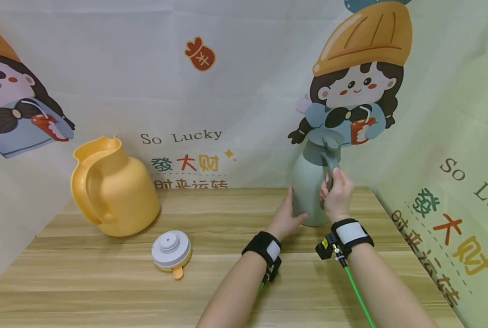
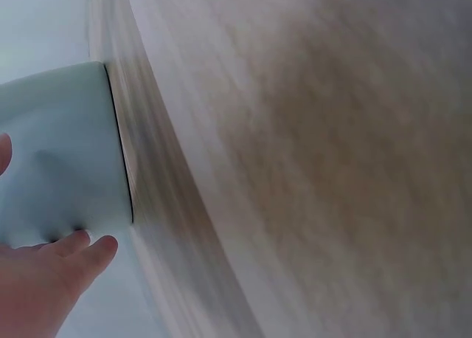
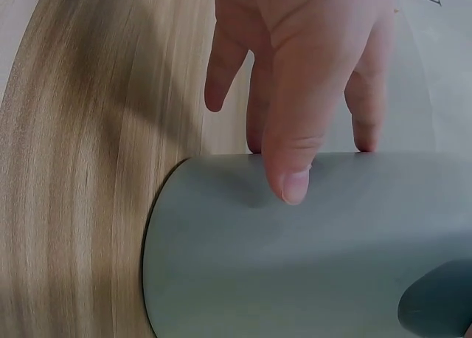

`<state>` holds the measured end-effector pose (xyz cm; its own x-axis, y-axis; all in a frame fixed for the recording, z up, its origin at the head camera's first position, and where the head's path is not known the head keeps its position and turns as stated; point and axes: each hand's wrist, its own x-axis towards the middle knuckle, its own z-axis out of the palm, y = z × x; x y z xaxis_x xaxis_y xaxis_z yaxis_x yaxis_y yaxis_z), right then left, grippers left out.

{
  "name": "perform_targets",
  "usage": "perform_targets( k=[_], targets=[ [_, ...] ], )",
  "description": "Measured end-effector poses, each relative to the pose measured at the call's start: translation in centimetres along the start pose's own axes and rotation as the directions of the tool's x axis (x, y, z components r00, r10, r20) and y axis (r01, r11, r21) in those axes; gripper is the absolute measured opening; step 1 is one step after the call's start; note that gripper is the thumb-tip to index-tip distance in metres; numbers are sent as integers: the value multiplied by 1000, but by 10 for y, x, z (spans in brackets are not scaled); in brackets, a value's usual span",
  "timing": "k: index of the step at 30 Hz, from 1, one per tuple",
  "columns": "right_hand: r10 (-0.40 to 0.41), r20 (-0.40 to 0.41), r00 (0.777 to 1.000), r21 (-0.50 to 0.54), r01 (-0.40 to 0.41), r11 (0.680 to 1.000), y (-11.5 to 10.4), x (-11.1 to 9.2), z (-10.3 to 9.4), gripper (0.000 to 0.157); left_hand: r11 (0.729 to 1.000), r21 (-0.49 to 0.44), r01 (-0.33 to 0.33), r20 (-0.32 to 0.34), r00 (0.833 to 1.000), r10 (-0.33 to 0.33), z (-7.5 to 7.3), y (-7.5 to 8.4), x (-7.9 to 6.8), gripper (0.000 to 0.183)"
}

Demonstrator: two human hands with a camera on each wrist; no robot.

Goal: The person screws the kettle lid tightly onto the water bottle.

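A grey-green thermos jug (image 1: 308, 187) with a darker lid (image 1: 325, 135) stands upright on the table, close to the back wall. My right hand (image 1: 337, 193) grips its dark handle (image 1: 331, 160), fingers curled round it. On the left side of the jug's lower body lies my left hand (image 1: 285, 216), with straight, spread fingers. In the right wrist view the left thumb (image 3: 295, 179) rests on the jug's surface while two fingertips touch its side. The left wrist view shows the jug's base (image 2: 110, 146) on the table beside the left hand (image 2: 51, 275).
To the left stands a yellow jug (image 1: 133, 196) with its top open and its handle towards me. A white and yellow stopper lid (image 1: 172, 249) lies in front of it on the wooden table (image 1: 104, 282). Printed cloth (image 1: 248, 91) hangs behind and at the right. Green cables (image 1: 358, 294) trail from the wrists.
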<state>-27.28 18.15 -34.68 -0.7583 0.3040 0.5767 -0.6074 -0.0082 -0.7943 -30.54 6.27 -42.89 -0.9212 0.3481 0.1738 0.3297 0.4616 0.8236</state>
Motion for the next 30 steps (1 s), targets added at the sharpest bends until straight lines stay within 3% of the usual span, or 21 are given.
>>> perform_targets(
  k=[18,25,30],
  targets=[
    [74,26,997,9,-74,997,-11,-2,-4,46,999,-3,-43,37,998,43,-3,1,-3,87],
    [115,3,993,-39,-115,993,-12,-3,-6,44,995,1,-99,99,990,98,-6,-4,-10,86],
    [120,-31,992,-147,-123,981,4,-6,-9,43,993,47,-104,179,979,95,-14,-10,-23,73]
  ],
)
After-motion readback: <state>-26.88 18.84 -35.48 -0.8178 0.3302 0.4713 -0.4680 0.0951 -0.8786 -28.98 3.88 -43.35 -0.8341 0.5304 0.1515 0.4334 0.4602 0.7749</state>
